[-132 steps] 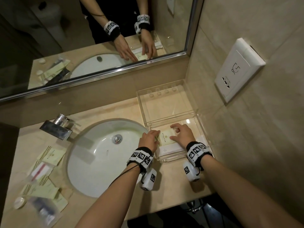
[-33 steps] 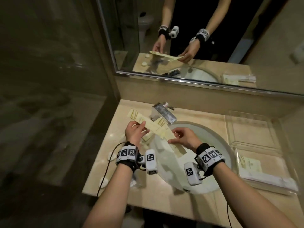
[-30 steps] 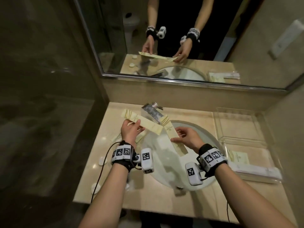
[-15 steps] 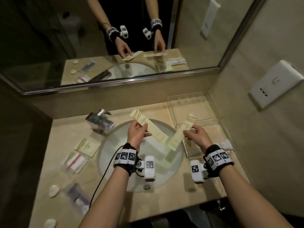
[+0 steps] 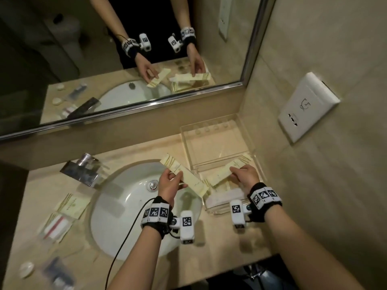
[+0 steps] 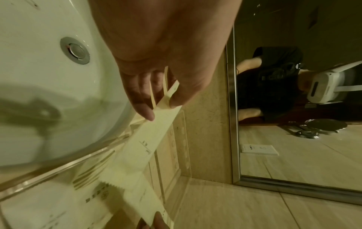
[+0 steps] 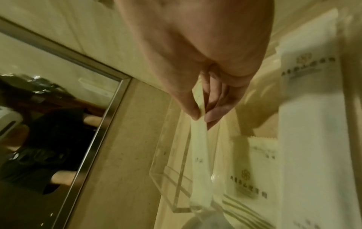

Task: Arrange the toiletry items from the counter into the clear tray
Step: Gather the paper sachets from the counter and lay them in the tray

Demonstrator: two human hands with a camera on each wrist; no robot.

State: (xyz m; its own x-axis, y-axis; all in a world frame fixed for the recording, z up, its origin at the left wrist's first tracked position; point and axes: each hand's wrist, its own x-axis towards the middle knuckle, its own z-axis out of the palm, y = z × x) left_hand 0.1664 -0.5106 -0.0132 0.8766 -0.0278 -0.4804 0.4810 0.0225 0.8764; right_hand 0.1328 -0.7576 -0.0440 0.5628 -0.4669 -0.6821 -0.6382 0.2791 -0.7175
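Each hand pinches a long packet: the left hand (image 5: 169, 186) holds one packet (image 5: 184, 175) over the sink, the right hand (image 5: 244, 174) another (image 5: 225, 171) over the tray (image 5: 211, 132). Light, thin and floppy, probably; best pinched mid-length.

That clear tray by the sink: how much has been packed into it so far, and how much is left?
Partly done. The tray already holds a square packet and a white pack. In hand: the right hand lowers a long sachet into it, and the left hand holds another sachet over the basin. Left on the counter: a packet, a red-striped one, a dark pouch and a round piece.
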